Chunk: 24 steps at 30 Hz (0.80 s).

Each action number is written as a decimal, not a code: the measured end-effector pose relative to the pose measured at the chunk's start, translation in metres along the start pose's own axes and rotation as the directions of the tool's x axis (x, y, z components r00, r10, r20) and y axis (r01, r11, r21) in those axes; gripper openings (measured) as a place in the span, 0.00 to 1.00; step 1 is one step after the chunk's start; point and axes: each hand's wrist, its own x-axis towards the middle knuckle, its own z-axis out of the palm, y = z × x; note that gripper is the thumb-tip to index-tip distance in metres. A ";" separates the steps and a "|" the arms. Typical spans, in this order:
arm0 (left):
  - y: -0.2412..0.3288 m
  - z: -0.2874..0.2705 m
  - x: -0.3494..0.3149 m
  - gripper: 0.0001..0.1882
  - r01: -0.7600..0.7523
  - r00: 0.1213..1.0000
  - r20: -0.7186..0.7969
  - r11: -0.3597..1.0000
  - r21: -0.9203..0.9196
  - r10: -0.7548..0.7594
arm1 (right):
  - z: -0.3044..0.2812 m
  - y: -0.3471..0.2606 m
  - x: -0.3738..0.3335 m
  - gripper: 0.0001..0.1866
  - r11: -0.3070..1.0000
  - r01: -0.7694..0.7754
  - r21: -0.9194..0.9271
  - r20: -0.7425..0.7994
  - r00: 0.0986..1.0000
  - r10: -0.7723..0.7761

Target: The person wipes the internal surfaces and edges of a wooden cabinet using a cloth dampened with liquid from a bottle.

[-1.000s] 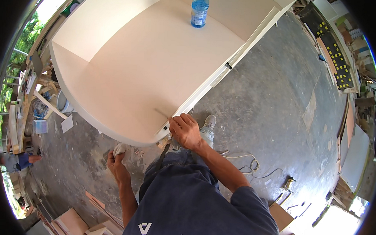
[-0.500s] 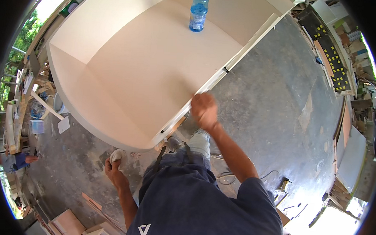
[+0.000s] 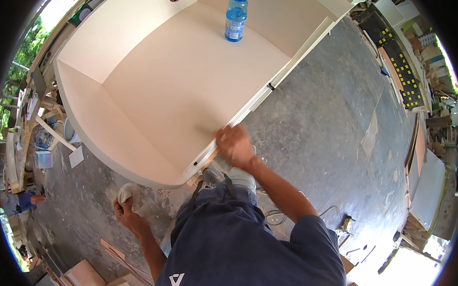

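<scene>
A large cream-white cabinet box [image 3: 160,85], open towards me, lies in front of me. Along its right edge runs a pale slotted rail [image 3: 252,104] with small black fittings. My right hand [image 3: 234,144] is at the near part of this rail, its fingers curled against the edge and slightly blurred. Anything inside those fingers is hidden. Off the cabinet's rounded near corner, my left hand [image 3: 130,217] pinches a bunched whitish rag [image 3: 129,194] over the floor. A blue-capped bottle of blue liquid [image 3: 235,23] stands inside the cabinet towards the back.
Grey concrete floor [image 3: 316,110] spreads right of the cabinet. A brass-coloured power tool [image 3: 347,223] and its cord are on the floor at right. Boards [image 3: 85,275] lie at lower left. A clear tub [image 3: 44,159] and another person [image 3: 20,202] are at far left.
My right hand has slid along the rail towards me and to the left. My left hand has moved left with the rag. The view has shifted slightly.
</scene>
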 end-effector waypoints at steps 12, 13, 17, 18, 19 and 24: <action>0.085 0.070 -0.075 0.22 -0.835 0.545 0.108 0.528 0.156 0.831 | -0.023 -0.013 -0.028 0.09 0.783 -0.220 0.582 -0.007 0.961 0.275; 0.085 0.082 -0.087 0.23 -0.857 0.510 0.209 0.514 0.042 0.834 | -0.028 -0.002 -0.037 0.07 0.672 -0.401 0.623 0.046 0.876 0.481; 0.042 0.154 -0.103 0.26 -0.826 0.555 0.565 0.485 0.286 0.611 | -0.035 0.078 -0.112 0.07 0.233 -0.711 0.664 0.064 0.364 0.929; 0.017 0.175 -0.100 0.27 -0.733 0.672 0.491 0.592 0.334 0.555 | -0.036 0.100 -0.135 0.08 0.139 -0.740 0.658 0.062 0.237 0.969; -0.006 0.187 -0.093 0.27 -0.733 0.674 0.486 0.585 0.347 0.557 | -0.041 0.117 -0.152 0.09 0.119 -0.750 0.651 0.037 0.188 0.981; -0.059 0.222 -0.074 0.30 -0.422 0.852 0.230 0.357 0.833 0.470 | -0.062 0.186 -0.243 0.12 -0.042 -0.764 0.643 0.041 -0.021 0.999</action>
